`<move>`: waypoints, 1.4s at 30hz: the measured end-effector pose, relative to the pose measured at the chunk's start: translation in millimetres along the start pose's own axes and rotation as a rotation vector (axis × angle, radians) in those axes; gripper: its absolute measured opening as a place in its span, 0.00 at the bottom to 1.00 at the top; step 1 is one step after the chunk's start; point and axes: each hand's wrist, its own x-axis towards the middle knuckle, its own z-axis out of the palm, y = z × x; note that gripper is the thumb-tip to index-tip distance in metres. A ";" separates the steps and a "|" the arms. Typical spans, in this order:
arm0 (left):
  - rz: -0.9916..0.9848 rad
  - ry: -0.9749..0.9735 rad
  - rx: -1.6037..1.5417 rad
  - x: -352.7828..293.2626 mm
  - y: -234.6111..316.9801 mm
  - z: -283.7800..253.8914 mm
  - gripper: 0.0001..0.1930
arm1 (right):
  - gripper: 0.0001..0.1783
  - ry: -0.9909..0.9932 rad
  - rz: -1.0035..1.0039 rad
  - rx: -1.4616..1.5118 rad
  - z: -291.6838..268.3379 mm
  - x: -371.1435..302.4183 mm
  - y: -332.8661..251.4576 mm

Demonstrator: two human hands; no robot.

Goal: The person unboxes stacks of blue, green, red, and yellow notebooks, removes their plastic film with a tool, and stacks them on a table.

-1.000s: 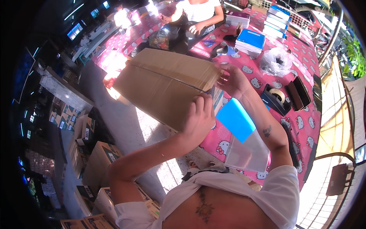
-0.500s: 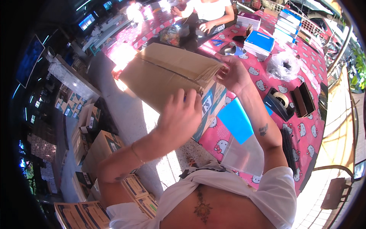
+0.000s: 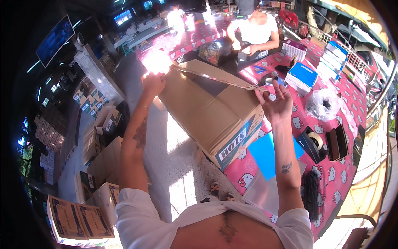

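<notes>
A large brown cardboard box (image 3: 199, 99) with a green-and-white printed side rests partly on the pink table, tilted in front of me. Along its far top edge runs a thin strip of brown packing tape (image 3: 219, 79), with a dark gap beneath it between the flaps. My left hand (image 3: 154, 85) is closed at the box's far left corner, its fingertips partly hidden by glare. At the right end of the strip, my right hand (image 3: 277, 103) pinches it between thumb and finger; the other fingers are stretched out.
Right of the box lie a blue sheet (image 3: 263, 154), a tape dispenser (image 3: 311, 145), a dark open box (image 3: 336, 143), a clear plastic bundle (image 3: 321, 104) and blue book stacks (image 3: 302, 75). A person (image 3: 255, 31) sits across the table. Cartons (image 3: 78, 220) stand at lower left.
My left hand has gone from the box's near side to its far left corner. The tape strip now lies lifted over a dark gap. My right hand's outer fingers have spread.
</notes>
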 end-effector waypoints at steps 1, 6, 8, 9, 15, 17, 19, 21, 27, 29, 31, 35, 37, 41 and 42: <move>0.001 0.005 -0.009 3.2 5.9 2.9 0.19 | 0.17 -0.027 -0.036 0.016 -4.2 3.2 -0.5; 0.225 0.110 -0.668 -13.0 56.9 5.8 0.21 | 0.19 -0.126 -0.192 0.128 -3.0 16.1 -2.0; 0.421 0.194 -0.577 -24.8 55.4 5.5 0.21 | 0.27 -0.274 -0.309 0.122 11.3 17.4 8.0; 0.423 0.189 -0.578 -26.9 59.2 -0.6 0.21 | 0.27 -0.268 -0.311 0.123 14.5 20.3 16.1; 0.655 -0.127 -0.890 -43.7 117.6 -32.4 0.20 | 0.55 -0.015 -0.731 -1.255 11.8 28.7 43.7; 0.843 -0.168 -0.754 -47.3 126.2 -23.5 0.19 | 0.53 -0.115 -0.826 -1.438 6.6 20.1 54.1; 0.808 -0.175 -0.782 -33.5 125.4 -26.8 0.18 | 0.50 -0.328 -1.039 -1.764 2.3 4.4 65.8; 0.755 -0.171 -0.788 -28.6 120.4 -40.7 0.17 | 0.38 -0.466 -0.592 -1.960 7.5 -18.3 58.7; 0.884 -0.188 -0.794 -28.2 97.5 -101.6 0.16 | 0.21 -0.648 -0.075 -1.597 17.4 -51.6 63.0; 0.903 -0.137 -0.801 -32.0 78.6 -116.9 0.17 | 0.17 -0.638 -0.163 -1.316 35.9 -60.2 70.2; 0.643 -0.280 -0.935 -52.1 45.1 -140.6 0.18 | 0.20 -0.762 -0.122 -1.361 68.9 -82.1 83.3; 0.494 -0.325 -0.723 -108.9 1.9 -164.5 0.20 | 0.30 -1.410 0.186 -1.414 76.4 -96.4 116.9; 0.346 -0.471 -0.681 -134.2 -12.8 -141.8 0.20 | 0.31 -1.655 0.185 -1.482 60.8 -126.6 149.4; -0.046 -0.284 -0.946 -224.7 -26.0 -13.1 0.27 | 0.29 -1.952 -0.317 -2.018 -15.5 -141.8 171.9; -0.230 -0.215 -1.084 -241.3 -15.1 15.2 0.27 | 0.29 -1.949 -0.321 -2.012 -16.4 -140.8 172.0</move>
